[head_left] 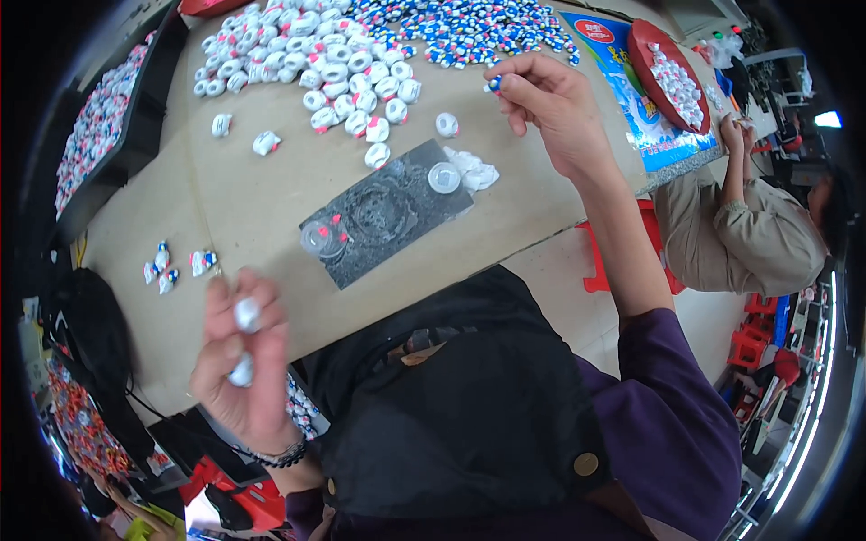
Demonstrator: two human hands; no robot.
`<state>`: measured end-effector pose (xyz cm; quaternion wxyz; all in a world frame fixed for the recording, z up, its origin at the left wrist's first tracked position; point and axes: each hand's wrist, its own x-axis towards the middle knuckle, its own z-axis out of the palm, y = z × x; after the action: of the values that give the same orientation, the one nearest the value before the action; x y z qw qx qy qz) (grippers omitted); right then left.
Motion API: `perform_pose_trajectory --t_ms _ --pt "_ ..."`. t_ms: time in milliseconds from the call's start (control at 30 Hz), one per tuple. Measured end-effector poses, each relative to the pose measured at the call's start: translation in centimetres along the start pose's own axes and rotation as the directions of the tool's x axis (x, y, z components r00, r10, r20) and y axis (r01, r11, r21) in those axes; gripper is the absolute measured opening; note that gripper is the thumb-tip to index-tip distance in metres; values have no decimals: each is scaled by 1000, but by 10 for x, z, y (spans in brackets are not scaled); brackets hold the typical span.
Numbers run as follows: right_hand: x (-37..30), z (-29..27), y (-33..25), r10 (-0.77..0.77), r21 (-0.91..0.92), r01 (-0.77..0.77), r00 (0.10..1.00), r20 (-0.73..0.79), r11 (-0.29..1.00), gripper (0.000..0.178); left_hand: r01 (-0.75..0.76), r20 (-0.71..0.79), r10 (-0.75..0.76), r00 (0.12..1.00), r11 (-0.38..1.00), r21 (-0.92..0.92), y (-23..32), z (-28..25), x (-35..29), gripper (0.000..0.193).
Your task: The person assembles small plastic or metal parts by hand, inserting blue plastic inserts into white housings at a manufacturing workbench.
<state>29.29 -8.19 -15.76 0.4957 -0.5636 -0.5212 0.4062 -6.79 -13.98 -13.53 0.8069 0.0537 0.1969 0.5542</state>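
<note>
My left hand (216, 383), slightly blurred, is closed round two small white plastic pieces (247, 315) over the table's near left edge. Raised at the upper right, my right hand (561, 113) pinches a tiny blue-and-white piece (493, 84) between thumb and finger. Beyond it spreads a heap of small blue-and-white pieces (469, 32). A heap of round white pieces with red bits (338, 68) lies to its left. Between my hands sits a dark, smeared slab (383, 215) bearing two clear round dishes (444, 178). Red specks dot its left end.
Several white-and-blue figures (204, 262) lie at the table's left. A black tray (117, 113) of pieces stands at the far left. On a blue sheet (622, 81) rests a red dish (645, 54) of white pieces. Crumpled white tissue (478, 169) touches the slab. Another person (749, 225) sits at right.
</note>
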Motion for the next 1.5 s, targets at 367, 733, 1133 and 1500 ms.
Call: perform_pose_trajectory --t_ms 367,733,1133,1500 --pt "-46 24 -16 -83 88 78 995 49 993 12 268 148 -276 950 961 73 -59 1 17 36" --pt "-48 32 -19 -319 -334 359 932 170 871 8 382 371 -344 863 924 -31 -79 -12 15 56" --pt "-38 39 -4 -419 -473 529 848 323 705 11 319 91 -394 914 841 437 -85 -5 22 46" --pt "-45 45 -8 -507 -381 525 848 156 761 11 211 115 -295 949 861 463 -94 0 26 44"
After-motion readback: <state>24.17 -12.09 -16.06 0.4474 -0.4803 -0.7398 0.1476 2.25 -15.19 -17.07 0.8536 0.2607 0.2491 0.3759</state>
